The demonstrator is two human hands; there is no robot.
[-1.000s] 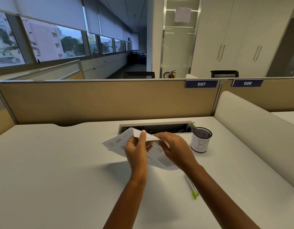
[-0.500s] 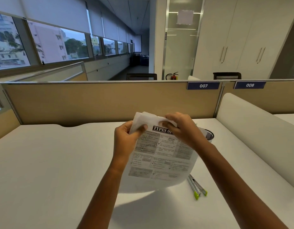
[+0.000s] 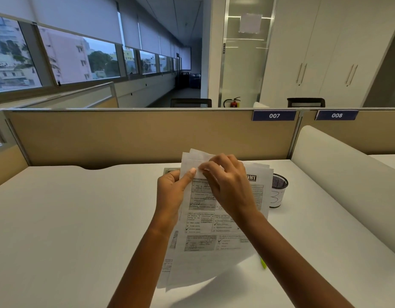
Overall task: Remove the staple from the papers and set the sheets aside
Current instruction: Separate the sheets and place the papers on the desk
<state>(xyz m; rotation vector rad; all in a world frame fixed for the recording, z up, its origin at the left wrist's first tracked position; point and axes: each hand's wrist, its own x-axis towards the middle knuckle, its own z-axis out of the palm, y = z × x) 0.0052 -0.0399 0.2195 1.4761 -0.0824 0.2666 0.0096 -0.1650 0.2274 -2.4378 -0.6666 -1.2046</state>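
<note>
A stapled set of printed papers [image 3: 205, 232] hangs upright above the white desk [image 3: 70, 218], its lower edge near the desktop. My left hand [image 3: 172, 194] grips the top left corner, thumb pressed on the folded-back flap. My right hand [image 3: 227, 185] pinches at that same folded top corner with its fingertips. The staple itself is too small to make out and lies under my fingers.
A mesh pen cup [image 3: 278, 192] with a white label stands just right of the papers. A green-tipped pen [image 3: 263, 263] lies on the desk under my right forearm. A beige partition [image 3: 147, 134] closes the desk's far side, and a white padded divider [image 3: 338, 174] borders the right.
The papers went from lying low over the desk to being held upright facing me. My right hand slid left to the top left corner beside my left thumb.
</note>
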